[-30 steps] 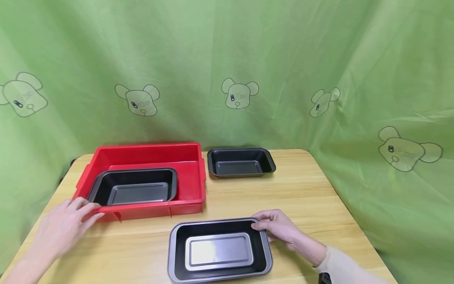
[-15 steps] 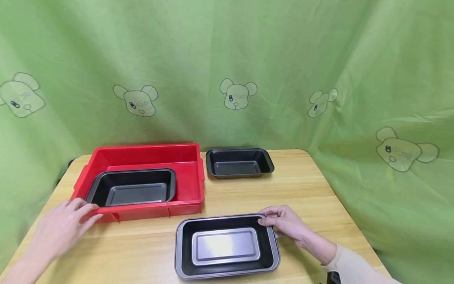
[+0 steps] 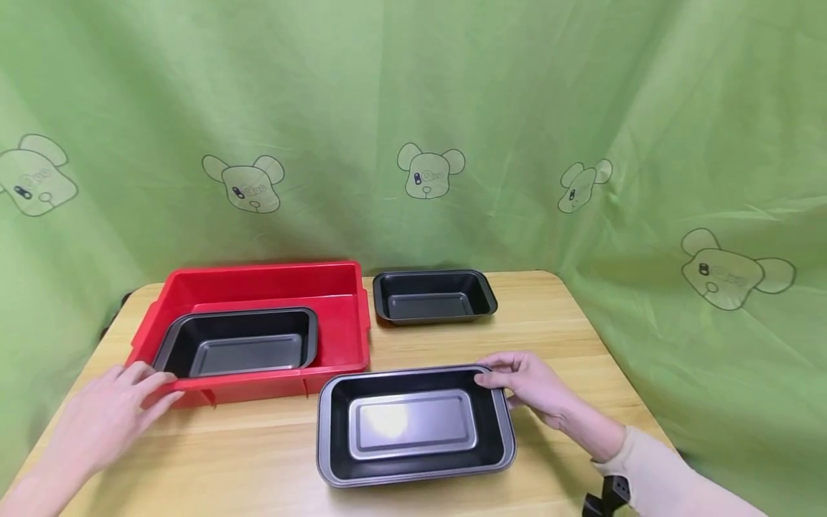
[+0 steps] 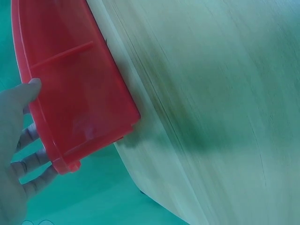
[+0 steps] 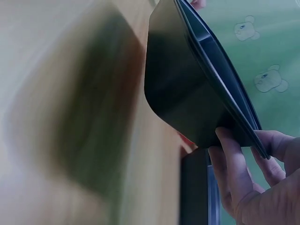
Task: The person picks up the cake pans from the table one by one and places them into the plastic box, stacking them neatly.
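Observation:
My right hand [image 3: 526,388] pinches a black loaf pan [image 3: 413,425] at its far right corner, thumb inside the rim and fingers underneath. Open side up, the pan is held above the table, as the right wrist view [image 5: 187,79] shows. Its rim looks doubled; whether a second pan is nested there I cannot tell. My left hand [image 3: 106,413] grips the front left rim of a red tray [image 3: 342,337], with the thumb [image 4: 33,89] on the outer wall. Another black loaf pan [image 3: 248,353] lies inside that tray, towards its front left.
A further black loaf pan [image 3: 433,305] stands at the back of the wooden table [image 3: 555,323], just right of the red tray. A green curtain [image 3: 517,86] with printed bear heads hangs behind and along the sides.
My right hand has carried the loaf pan to the right, then up and away towards the red tray. The left hand keeps its grip on the tray; the whole view shifts slightly.

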Demonstrator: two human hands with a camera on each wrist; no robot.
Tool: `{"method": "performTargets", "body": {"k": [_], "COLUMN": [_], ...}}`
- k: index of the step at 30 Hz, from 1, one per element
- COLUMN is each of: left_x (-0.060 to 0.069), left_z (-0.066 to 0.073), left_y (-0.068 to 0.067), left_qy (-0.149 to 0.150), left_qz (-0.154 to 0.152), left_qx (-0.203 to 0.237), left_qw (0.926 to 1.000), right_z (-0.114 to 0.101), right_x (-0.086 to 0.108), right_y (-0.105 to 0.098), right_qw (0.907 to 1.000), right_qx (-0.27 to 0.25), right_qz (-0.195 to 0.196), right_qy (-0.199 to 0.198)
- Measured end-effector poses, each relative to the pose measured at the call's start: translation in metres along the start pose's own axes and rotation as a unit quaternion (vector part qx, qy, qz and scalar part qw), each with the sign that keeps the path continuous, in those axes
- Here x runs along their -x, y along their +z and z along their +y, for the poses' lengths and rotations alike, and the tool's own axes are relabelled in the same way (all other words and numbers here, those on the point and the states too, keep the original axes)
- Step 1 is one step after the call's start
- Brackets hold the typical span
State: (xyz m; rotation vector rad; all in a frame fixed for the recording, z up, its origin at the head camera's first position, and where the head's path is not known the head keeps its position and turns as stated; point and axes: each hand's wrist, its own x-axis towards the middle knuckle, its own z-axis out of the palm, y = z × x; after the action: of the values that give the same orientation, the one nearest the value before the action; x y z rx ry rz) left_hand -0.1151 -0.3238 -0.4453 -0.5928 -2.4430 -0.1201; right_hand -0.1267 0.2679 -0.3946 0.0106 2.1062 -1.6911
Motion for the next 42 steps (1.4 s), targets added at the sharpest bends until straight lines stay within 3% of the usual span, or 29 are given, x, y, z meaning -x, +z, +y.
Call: {"method": "performTargets", "body": {"k": [17, 42], "left_x": [-0.002, 0.0], "left_z": [-0.001, 0.0], "left_y": [0.001, 0.001], "left_qy": [-0.004, 0.012], "left_qz": [-0.01, 0.019], "left_qx": [-0.003, -0.003], "left_qw": [0.9999, 0.9997], "right_z": [-0.037, -0.055], "right_x": [-0.008, -0.042], "right_y": [0.0, 0.021], "right_qw": [0.9991, 0.9971], "right_qx": [-0.001, -0.02], "right_qz": [0.03, 0.046], "right_qy": [-0.03, -0.057]}}
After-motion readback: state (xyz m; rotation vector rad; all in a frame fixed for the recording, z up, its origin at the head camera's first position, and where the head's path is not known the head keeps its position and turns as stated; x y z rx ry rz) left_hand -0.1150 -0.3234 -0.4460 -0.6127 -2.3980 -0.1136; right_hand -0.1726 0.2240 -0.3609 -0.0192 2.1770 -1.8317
